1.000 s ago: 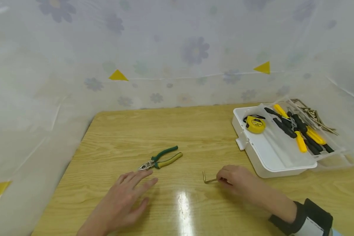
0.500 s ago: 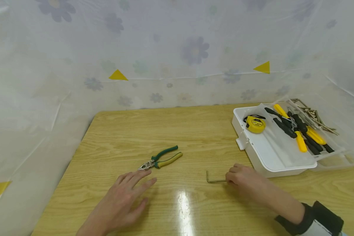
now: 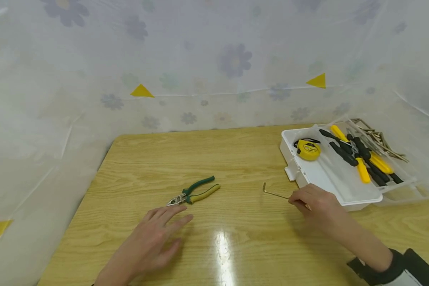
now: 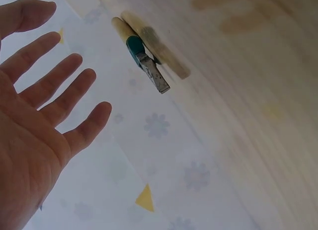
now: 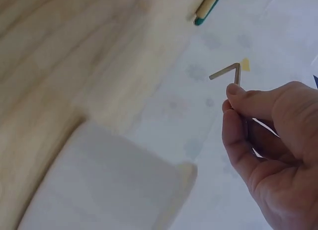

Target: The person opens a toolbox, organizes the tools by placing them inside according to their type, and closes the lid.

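In the head view my right hand (image 3: 318,206) pinches a brass-coloured hex key (image 3: 277,195) between thumb and fingertips, just off the near left corner of the white toolbox (image 3: 291,157). The bent short end of the hex key (image 5: 224,71) sticks out past the fingertips in the right wrist view. My left hand (image 3: 150,238) is spread with relaxed fingers and holds nothing. Just beyond its fingertips lie combination pliers (image 3: 193,193) with green and yellow handles, flat on the wooden table (image 3: 157,159). The left wrist view shows the open left palm (image 4: 44,120) apart from the pliers (image 4: 144,56).
A yellow tape measure (image 3: 308,149) sits in the toolbox's left compartment. On its right are several black and yellow handled tools (image 3: 362,169) and a heap of hex keys (image 3: 379,139) on the clear lid. A flower-patterned sheet (image 3: 214,59) hangs behind the table.
My right hand has lifted the hex key from the tabletop and carried it right, toward the toolbox. The left hand and the pliers have stayed in place.
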Demonstrator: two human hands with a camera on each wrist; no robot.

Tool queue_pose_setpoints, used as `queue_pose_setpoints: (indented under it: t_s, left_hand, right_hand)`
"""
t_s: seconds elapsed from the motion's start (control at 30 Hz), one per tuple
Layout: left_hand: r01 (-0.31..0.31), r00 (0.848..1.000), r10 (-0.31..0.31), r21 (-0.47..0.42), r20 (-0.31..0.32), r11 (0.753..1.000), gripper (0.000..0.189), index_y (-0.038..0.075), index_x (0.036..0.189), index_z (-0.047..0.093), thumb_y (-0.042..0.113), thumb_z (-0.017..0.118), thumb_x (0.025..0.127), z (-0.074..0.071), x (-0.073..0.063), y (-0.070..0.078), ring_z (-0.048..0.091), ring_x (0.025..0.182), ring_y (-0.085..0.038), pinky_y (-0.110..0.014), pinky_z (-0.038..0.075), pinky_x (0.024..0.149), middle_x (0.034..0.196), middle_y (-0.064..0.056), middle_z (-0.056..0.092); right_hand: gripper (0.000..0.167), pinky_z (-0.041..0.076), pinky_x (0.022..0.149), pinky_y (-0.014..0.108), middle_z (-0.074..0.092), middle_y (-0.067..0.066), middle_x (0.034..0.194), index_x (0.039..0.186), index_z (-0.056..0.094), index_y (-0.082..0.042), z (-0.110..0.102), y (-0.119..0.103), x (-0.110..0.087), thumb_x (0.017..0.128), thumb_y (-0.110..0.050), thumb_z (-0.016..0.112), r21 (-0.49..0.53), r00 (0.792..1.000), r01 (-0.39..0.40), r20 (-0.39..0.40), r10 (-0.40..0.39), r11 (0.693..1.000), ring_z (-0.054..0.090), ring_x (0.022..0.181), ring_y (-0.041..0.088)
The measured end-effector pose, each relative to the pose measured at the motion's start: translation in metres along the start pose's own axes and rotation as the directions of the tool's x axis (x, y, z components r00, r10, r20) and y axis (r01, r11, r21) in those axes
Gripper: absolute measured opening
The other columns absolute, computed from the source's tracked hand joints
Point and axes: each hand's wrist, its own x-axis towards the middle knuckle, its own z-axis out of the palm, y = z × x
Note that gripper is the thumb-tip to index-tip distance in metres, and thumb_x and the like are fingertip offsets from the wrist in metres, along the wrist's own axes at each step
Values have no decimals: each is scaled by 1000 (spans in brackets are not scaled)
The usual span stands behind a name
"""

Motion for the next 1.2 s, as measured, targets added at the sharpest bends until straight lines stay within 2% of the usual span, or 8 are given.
queue_pose_setpoints:
  t_s: [0.23, 0.3, 0.4, 0.63, 0.83, 0.9, 1.03, 1.2]
  left_hand:
    - [-44, 998, 46, -65, 34, 997, 57, 24, 137, 64, 26, 77, 82, 11, 13, 5, 58, 131, -21, -47, 53, 95, 144, -3, 59]
    - [-77, 996, 79, -75, 37, 994, 57, 24, 136, 63, 25, 76, 81, 14, 17, 8, 57, 131, -21, -47, 53, 97, 143, -3, 60]
    - [-134, 990, 137, -72, 36, 988, 57, 23, 135, 64, 24, 76, 80, 17, 23, 13, 58, 129, -21, -48, 52, 98, 142, -4, 61]
    - [-211, 972, 213, -32, 96, 977, 52, 27, 137, 61, 31, 71, 87, 17, 40, 28, 58, 132, -20, -42, 50, 104, 144, -1, 60]
    - [-254, 962, 253, -2, 102, 967, 47, 27, 136, 61, 34, 69, 90, 17, 46, 36, 60, 129, -19, -41, 52, 103, 142, -1, 62]
    - [-258, 963, 257, -6, 83, 966, 49, 26, 135, 61, 34, 71, 88, 18, 47, 36, 61, 128, -19, -41, 52, 103, 141, -1, 62]
    - [-260, 964, 261, -20, 54, 965, 50, 25, 134, 62, 32, 74, 86, 18, 47, 36, 61, 127, -20, -41, 51, 103, 139, -2, 63]
    - [-259, 964, 260, -18, 54, 966, 50, 25, 134, 62, 34, 74, 87, 17, 47, 36, 61, 128, -21, -42, 52, 103, 140, -2, 64]
  right_hand:
    - [9, 52, 58, 24, 72, 1, 77, 82, 73, -10, -24, 19, -2, 90, -9, 77, -119, 993, -99, -81, 90, 988, 65, 70, 19]
    - [9, 49, 55, 23, 72, 4, 77, 83, 74, -8, -32, 27, -4, 92, -10, 76, -175, 986, -150, -102, 134, 973, 65, 70, 21]
    - [28, 43, 49, 21, 73, 7, 75, 82, 76, -5, -45, 40, -7, 62, 12, 84, -229, 969, -230, -141, 201, 946, 64, 66, 25]
    - [19, 32, 45, 15, 71, 19, 71, 83, 74, 4, -77, 71, -20, 68, 13, 81, -314, 937, -339, -197, 289, 887, 60, 57, 23]
    - [8, 25, 50, 16, 64, 36, 88, 96, 66, 16, -94, 89, -31, 89, 14, 65, -284, 813, -581, -168, 557, 763, 56, 71, 46]
    - [10, 25, 55, 15, 61, 40, 92, 100, 63, 19, -98, 95, -33, 92, 15, 60, -238, 767, -642, -189, 613, 729, 58, 71, 20]
    - [13, 24, 58, 8, 59, 43, 94, 103, 62, 23, -99, 128, -55, 95, 16, 54, -147, 735, -668, -280, 617, 729, 30, 73, -25]
    - [26, 28, 61, 14, 55, -16, 86, 108, 65, 11, -84, 228, -130, 106, -10, 49, -136, 689, -710, -334, 643, 691, 28, 73, -24]
